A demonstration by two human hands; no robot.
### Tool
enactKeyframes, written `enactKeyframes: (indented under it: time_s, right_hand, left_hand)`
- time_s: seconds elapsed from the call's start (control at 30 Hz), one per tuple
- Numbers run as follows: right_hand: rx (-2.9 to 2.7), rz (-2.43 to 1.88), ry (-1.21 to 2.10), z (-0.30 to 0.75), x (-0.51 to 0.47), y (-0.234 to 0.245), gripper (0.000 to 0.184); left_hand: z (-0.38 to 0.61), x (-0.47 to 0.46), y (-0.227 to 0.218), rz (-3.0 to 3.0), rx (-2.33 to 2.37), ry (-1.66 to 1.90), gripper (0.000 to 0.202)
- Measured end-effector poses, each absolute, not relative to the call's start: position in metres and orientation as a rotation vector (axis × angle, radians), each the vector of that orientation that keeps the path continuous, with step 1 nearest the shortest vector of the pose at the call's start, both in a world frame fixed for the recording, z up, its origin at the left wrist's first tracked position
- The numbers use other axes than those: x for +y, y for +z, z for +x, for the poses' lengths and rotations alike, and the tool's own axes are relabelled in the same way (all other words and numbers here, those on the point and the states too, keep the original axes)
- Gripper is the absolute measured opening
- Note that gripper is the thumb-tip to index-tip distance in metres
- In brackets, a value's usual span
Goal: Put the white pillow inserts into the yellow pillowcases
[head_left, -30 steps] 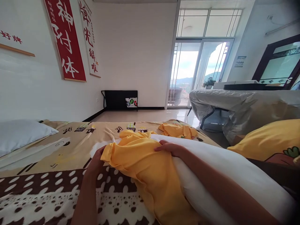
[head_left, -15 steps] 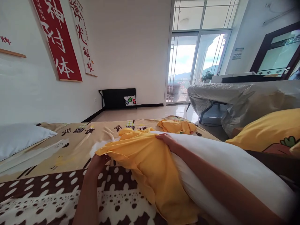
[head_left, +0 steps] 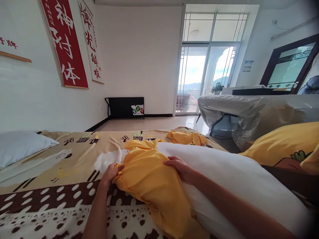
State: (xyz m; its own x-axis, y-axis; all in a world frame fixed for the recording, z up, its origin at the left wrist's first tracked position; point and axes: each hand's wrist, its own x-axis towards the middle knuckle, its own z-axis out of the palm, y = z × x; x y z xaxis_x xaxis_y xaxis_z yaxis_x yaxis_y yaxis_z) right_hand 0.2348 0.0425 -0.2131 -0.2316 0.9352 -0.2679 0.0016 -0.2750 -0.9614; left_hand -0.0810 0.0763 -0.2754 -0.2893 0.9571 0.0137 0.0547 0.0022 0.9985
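Note:
A yellow pillowcase (head_left: 149,179) lies bunched over the near end of a long white pillow (head_left: 224,172). At the pillowcase's left edge, my left hand (head_left: 112,172) is closed on a fold of the fabric. My right hand (head_left: 179,167) rests where yellow fabric meets the white pillow, its fingers closed on the pillowcase and its forearm lying across the pillow. Most of the pillow is bare on the right; how far its left end reaches under the fabric is hidden.
Beneath everything is a patterned blanket (head_left: 74,212). Another yellow cloth (head_left: 186,136) lies crumpled at the far edge. A white pillow (head_left: 25,147) is at left, and a yellow cushion with a carrot print (head_left: 286,142) at right. Beyond stands a plastic-covered table (head_left: 231,104).
My left hand has come up and right, drawing the pillowcase's left edge inward and bunching it. My right hand has shifted down slightly along the pillow. The view has tilted up a little.

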Motion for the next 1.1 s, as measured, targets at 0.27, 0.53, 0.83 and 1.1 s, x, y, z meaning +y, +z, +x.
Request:
enactKeyframes:
  time_s: [0.27, 0.53, 0.83, 1.1]
  right_hand:
    - [-1.329, -1.165, 1.828, 0.285, -0.035, -0.213, 0.023]
    - [-1.329, -1.336, 1.655, 0.312, -0.019, -0.18, 0.026]
    - [-2.241, -1.691, 0.735, 0.302, 0.101, -0.141, 0.039]
    - [-2.279, -1.723, 0.046, 0.312, 0.147, -0.197, 0.038]
  left_hand:
    - [-0.088, 0.077, -0.273, 1.024, 1.457, 1.557, 0.036]
    - [-0.098, 0.074, -0.27, 1.184, 1.534, 1.442, 0.047]
    - [-0.107, 0.065, -0.256, 1.522, 1.937, 1.005, 0.03]
    - [-0.049, 0.051, -0.223, 2.043, 2.05, 0.922, 0.039]
